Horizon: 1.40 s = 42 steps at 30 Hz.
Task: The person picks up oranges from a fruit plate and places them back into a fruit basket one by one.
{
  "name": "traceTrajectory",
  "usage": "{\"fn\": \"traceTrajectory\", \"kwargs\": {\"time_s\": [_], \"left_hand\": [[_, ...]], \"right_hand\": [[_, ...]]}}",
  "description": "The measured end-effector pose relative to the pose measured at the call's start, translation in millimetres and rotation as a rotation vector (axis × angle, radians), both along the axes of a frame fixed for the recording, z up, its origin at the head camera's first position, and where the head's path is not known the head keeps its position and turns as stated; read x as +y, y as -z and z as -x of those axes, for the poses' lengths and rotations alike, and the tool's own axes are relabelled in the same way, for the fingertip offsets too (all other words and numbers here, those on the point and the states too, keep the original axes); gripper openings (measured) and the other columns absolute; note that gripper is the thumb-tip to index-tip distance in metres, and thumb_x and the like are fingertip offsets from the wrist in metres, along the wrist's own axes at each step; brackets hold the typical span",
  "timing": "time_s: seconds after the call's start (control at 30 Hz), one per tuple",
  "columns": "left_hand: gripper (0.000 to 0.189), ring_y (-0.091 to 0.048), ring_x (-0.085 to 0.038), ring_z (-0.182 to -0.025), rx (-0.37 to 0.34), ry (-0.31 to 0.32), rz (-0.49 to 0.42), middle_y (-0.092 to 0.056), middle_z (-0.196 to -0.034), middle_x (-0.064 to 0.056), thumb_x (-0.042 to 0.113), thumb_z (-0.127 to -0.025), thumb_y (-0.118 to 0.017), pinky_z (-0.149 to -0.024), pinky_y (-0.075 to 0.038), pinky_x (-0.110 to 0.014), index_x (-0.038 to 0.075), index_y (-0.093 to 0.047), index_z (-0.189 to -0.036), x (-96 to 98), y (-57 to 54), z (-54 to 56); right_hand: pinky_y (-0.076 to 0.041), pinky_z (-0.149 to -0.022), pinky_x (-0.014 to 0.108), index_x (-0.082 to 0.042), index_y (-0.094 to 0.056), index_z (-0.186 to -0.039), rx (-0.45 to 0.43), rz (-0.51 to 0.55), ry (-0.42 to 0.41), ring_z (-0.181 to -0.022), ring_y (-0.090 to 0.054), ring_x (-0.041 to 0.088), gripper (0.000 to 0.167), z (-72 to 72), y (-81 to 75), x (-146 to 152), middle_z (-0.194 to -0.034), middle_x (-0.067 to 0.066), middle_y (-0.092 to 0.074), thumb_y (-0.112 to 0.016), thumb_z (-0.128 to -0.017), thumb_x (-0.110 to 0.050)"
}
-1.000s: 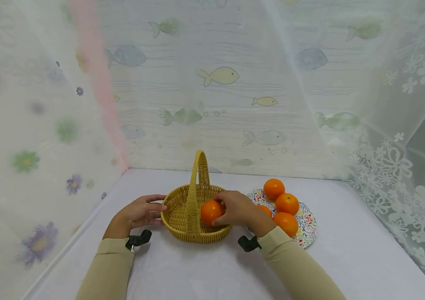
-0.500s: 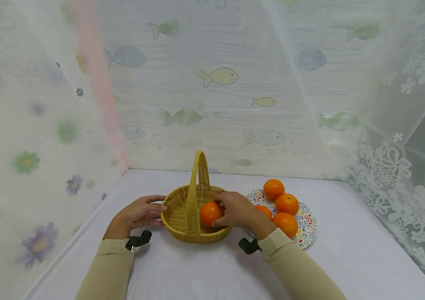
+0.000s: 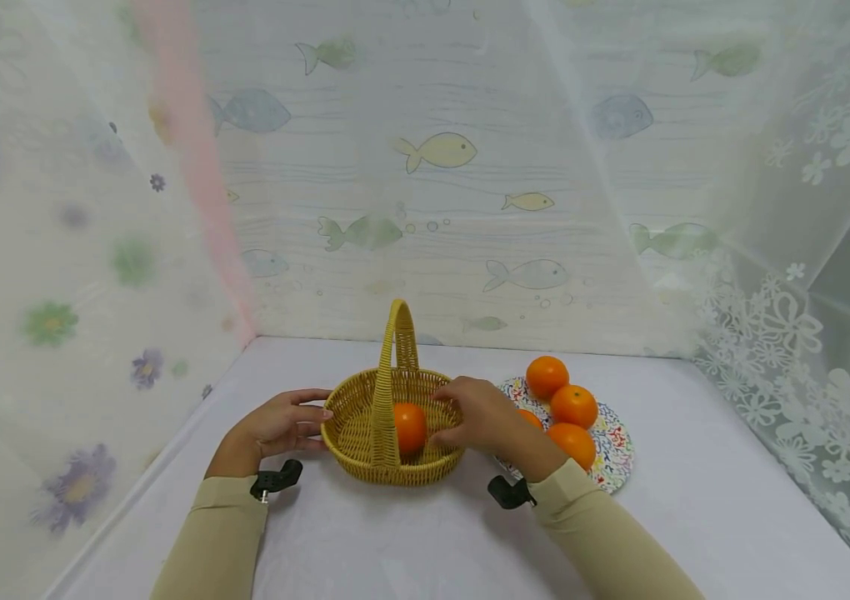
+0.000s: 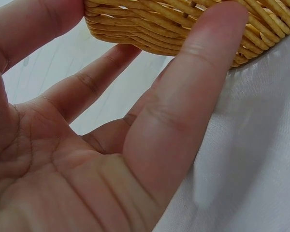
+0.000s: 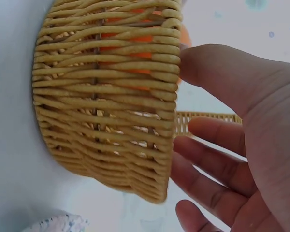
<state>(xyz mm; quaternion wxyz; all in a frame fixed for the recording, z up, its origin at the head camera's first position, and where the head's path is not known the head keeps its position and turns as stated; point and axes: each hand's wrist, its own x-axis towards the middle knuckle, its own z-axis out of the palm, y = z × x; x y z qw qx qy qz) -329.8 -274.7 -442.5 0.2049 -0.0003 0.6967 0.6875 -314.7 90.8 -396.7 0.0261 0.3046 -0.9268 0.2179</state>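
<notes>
One orange lies in the wicker basket; left hand steadies its left rim with straight fingers, right hand relaxed over the right rim, apparently empty.

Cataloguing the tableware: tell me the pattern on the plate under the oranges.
The plate is white with small multicoloured speckled markings, seen best in the head view.

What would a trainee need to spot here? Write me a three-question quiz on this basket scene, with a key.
1. True or false: the orange lies inside the wicker basket.
2. How many oranges show on the patterned plate? A) two B) four C) six
3. Which hand touches the basket's outer wall with straight fingers?

Key
1. True.
2. B; one is partly hidden behind the right hand.
3. The left hand.
</notes>
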Motion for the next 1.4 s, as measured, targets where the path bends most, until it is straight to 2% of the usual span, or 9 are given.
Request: {"fn": "traceTrajectory", "kwargs": {"time_s": [0.13, 0.37, 0.6, 0.77, 1.17, 1.4], "left_hand": [[0.065, -0.071, -0.028, -0.109, 0.004, 0.002, 0.0, -0.063, -0.133, -0.016, 0.013, -0.098, -0.07, -0.091, -0.061, -0.051, 0.002, -0.039, -0.155, -0.1, 0.3, 0.1], [0.064, -0.071, -0.027, -0.109, 0.002, 0.009, -0.007, -0.064, -0.129, -0.013, 0.012, -0.098, -0.069, -0.09, -0.061, -0.051, 0.002, -0.04, -0.155, 0.1, 1.3, 1.5], [0.065, -0.071, -0.026, -0.108, -0.004, 0.004, -0.01, -0.065, -0.128, -0.012, 0.012, -0.098, -0.069, -0.09, -0.061, -0.05, 0.002, -0.04, -0.155, -0.3, 1.8, 1.0], [0.065, -0.071, -0.026, -0.108, -0.003, 0.007, -0.016, -0.066, -0.128, -0.012, 0.011, -0.098, -0.069, -0.09, -0.061, -0.051, 0.002, -0.04, -0.155, -0.6, 2.4, 1.9], [0.063, -0.071, -0.026, -0.109, -0.003, 0.012, -0.018, -0.066, -0.128, -0.013, 0.011, -0.099, -0.068, -0.09, -0.061, -0.05, 0.002, -0.04, -0.155, -0.1, 1.8, 1.8], [0.065, -0.071, -0.027, -0.11, -0.004, 0.022, -0.015, -0.065, -0.129, -0.014, 0.013, -0.099, -0.068, -0.091, -0.061, -0.051, 0.002, -0.038, -0.156, -1.7, 3.0, 2.2]], "right_hand": [[-0.054, -0.102, 0.045, -0.013, -0.07, -0.131, 0.001, 0.015, 0.026, -0.112, -0.064, 0.024, 0.062, -4.6, -6.1, 6, -0.126, 0.006, -0.07, -0.089, -0.081, -0.043], [-0.056, -0.097, 0.044, -0.011, -0.07, -0.13, 0.03, 0.071, 0.054, -0.112, -0.065, 0.028, 0.062, -10.5, -7.5, 19, -0.126, 0.005, -0.069, -0.09, -0.08, -0.042], [-0.057, -0.094, 0.041, -0.014, -0.07, -0.128, 0.072, 0.042, 0.107, -0.109, -0.065, 0.021, 0.064, -13.1, -7.8, 35, -0.126, 0.002, -0.069, -0.089, -0.079, -0.048], [-0.057, -0.097, 0.043, -0.015, -0.071, -0.128, 0.076, 0.052, 0.114, -0.113, -0.066, 0.026, 0.061, -13.8, -7.9, 47, -0.127, 0.004, -0.069, -0.089, -0.079, -0.047], [-0.054, -0.105, 0.048, -0.018, -0.069, -0.129, 0.007, 0.093, 0.17, -0.123, -0.062, 0.024, 0.059, -19.6, -6.4, 70, -0.131, 0.0, -0.067, -0.09, -0.08, -0.041], [-0.053, -0.106, 0.048, -0.019, -0.069, -0.13, -0.004, 0.087, 0.183, -0.123, -0.061, 0.023, 0.059, -18.5, 2.1, 81, -0.133, 0.001, -0.065, -0.091, -0.079, -0.04]]}}
